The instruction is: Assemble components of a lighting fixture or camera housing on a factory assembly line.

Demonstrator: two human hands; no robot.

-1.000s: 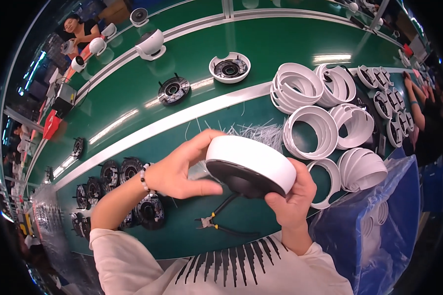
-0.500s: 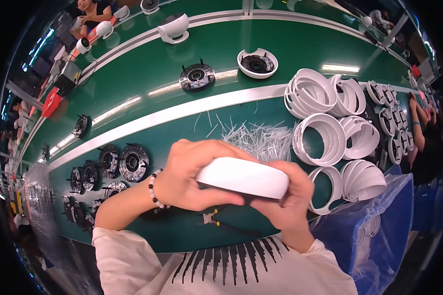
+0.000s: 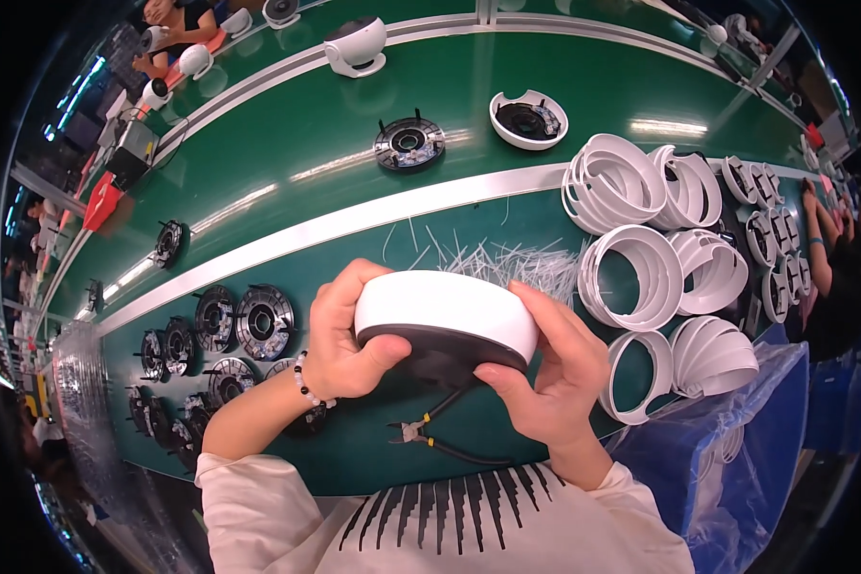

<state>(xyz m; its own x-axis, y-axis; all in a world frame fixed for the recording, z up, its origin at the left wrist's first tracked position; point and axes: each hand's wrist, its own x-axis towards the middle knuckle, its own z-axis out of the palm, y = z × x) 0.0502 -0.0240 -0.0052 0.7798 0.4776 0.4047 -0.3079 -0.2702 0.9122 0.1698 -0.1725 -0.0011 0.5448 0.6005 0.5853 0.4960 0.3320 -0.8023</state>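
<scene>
A round white housing [image 3: 447,304] with a black base [image 3: 430,356] is held up in front of my chest. It is tilted, so its white side wall and part of the black face show. My left hand [image 3: 346,337] is closed on its left end, thumb over the black face. Gripping the right end is my right hand [image 3: 557,378], its thumb pressing at the edge of the black face. Below them, on the green work surface, lie cutting pliers [image 3: 413,432] with dark handles and yellow bands. Behind the housing is a pile of thin white plastic strips [image 3: 521,266].
Several black circuit discs [image 3: 265,323] stand at the left; stacked white rings [image 3: 631,277] sit at the right. Beyond a pale rail, a green belt carries another black disc [image 3: 408,143] and a white shell [image 3: 529,121]. A blue bin with clear plastic [image 3: 717,459] is at lower right.
The housing has tipped in my hands, exposing more of its black face, and sits slightly higher and left. The disc and shell on the belt have shifted rightward in view.
</scene>
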